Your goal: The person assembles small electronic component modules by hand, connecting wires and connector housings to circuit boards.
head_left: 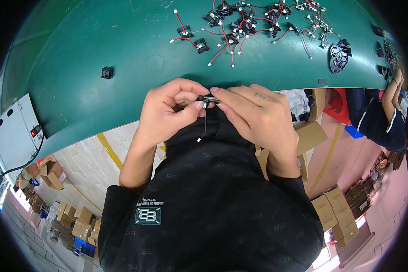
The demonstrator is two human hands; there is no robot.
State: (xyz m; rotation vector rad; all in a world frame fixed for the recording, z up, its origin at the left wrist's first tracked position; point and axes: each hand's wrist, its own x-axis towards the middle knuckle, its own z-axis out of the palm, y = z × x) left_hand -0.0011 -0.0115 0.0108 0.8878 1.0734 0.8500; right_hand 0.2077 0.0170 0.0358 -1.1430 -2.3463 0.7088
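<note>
My left hand [167,109] pinches a small black plastic part with a bit of green circuit board [205,104] between thumb and fingertips, at the front edge of the green table. From it a thin wire hangs down to a white connector [199,140], in front of my black shirt. Closed round slim metal tweezers [211,99], my right hand [260,113] brings their tips against the part. The fingers partly hide the part, so its exact shape cannot be made out.
Black parts with red-wired boards [242,27] are heaped at the far side of the green table [86,50]. A single black part [107,72] lies to the left, a black shell [339,56] to the right. A white box [17,131] stands far left. At right sits another person [381,118].
</note>
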